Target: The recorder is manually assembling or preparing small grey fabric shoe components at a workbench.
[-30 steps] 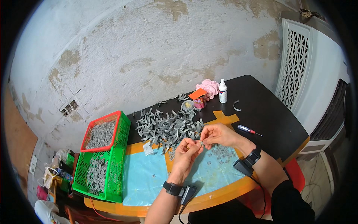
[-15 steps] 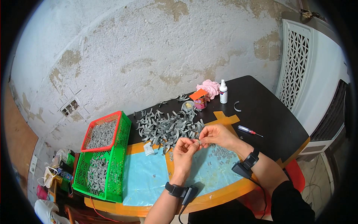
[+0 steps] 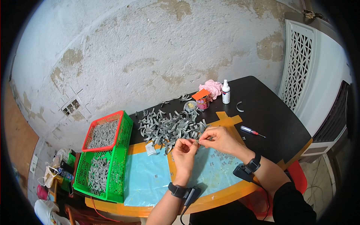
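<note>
Over the middle of the table, my left hand (image 3: 183,155) and my right hand (image 3: 221,141) meet fingertip to fingertip. Both are closed in a pinch; whatever lies between the fingers is too small to make out. Just beyond them spreads a heap of curved grey strips (image 3: 168,125). Beneath my right hand, several small grey pieces (image 3: 225,157) lie scattered on the light blue sheet (image 3: 144,183), which is edged with orange tape. A small white packet (image 3: 150,149) rests left of my left hand, by the heap. Each wrist wears a black band with a cable.
At the left stands a green basket (image 3: 126,150) with grey parts, a red tray (image 3: 122,129) of more parts on its far end. Toward the back are a tin (image 3: 203,102), pink cloth (image 3: 212,88) and white spray bottle (image 3: 225,93). A screwdriver (image 3: 252,131) lies on the right.
My right hand has shifted slightly, and its fingertips now sit a little closer to the left hand's. Both hands stay pinched; the things on the table have not been moved.
</note>
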A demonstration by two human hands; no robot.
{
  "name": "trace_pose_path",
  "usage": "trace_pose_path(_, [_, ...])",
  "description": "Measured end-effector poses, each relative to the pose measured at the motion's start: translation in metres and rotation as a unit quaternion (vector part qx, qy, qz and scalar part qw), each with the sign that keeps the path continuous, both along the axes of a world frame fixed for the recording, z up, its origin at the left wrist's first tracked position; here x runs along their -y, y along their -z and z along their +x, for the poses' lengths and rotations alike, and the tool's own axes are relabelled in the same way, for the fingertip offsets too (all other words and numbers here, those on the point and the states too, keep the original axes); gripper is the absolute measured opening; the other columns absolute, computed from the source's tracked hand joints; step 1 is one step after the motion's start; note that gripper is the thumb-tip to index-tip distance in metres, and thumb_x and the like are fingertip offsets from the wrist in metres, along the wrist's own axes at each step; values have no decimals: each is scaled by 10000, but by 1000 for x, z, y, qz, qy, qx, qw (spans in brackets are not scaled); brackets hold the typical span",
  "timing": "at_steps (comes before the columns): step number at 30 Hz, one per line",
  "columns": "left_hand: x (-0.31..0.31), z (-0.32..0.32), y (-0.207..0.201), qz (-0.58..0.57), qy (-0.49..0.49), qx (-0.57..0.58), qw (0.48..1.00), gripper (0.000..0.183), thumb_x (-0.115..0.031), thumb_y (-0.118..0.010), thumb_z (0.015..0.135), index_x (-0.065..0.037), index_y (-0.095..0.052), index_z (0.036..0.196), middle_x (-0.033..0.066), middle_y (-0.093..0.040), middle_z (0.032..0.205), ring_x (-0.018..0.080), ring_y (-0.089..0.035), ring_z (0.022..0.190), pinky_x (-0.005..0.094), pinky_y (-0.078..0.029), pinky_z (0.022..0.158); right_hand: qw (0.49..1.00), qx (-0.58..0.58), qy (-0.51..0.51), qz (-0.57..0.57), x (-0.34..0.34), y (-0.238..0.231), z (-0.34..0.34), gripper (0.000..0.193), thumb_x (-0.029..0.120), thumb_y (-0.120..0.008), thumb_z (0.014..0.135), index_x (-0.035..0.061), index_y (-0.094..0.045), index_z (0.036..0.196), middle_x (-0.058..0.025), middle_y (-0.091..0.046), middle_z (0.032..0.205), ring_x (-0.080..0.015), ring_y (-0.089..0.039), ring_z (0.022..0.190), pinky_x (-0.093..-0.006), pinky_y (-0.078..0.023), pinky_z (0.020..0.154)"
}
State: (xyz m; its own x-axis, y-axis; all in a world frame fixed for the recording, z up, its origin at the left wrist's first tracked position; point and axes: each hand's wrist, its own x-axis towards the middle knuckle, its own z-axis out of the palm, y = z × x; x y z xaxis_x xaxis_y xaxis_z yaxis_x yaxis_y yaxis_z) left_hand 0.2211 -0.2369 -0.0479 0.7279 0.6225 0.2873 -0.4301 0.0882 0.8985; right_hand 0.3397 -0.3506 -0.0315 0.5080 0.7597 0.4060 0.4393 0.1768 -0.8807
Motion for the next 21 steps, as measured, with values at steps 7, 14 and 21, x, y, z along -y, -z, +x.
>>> trace_pose_path(7, [6,-4,-4,156,-69,-59,984,201,46,-664,804,-44,-486,779,69,-634,897,78,-588,784,218,-492,735,990,127,58,12,1,-5,-7,82,63,-687,720,0,-655,761,-89,-620,688,-208,-622,645,-305,-476,574])
trace_pose_path(14, [9,-3,1,184,-122,-70,973,178,32,-674,778,-4,-502,746,94,-665,830,102,-634,764,239,-521,703,971,203,128,11,0,-4,-19,99,39,-677,702,2,-584,695,-87,-587,691,-211,-599,601,-318,-463,532])
trace_pose_path(21, [2,-3,3,128,-86,-40,987,206,43,-659,815,-44,-475,783,80,-654,880,84,-601,774,221,-500,700,968,214,133,7,2,-11,-20,100,4,-669,711,-14,-571,707,-62,-565,688,-128,-577,581,-269,-456,521])
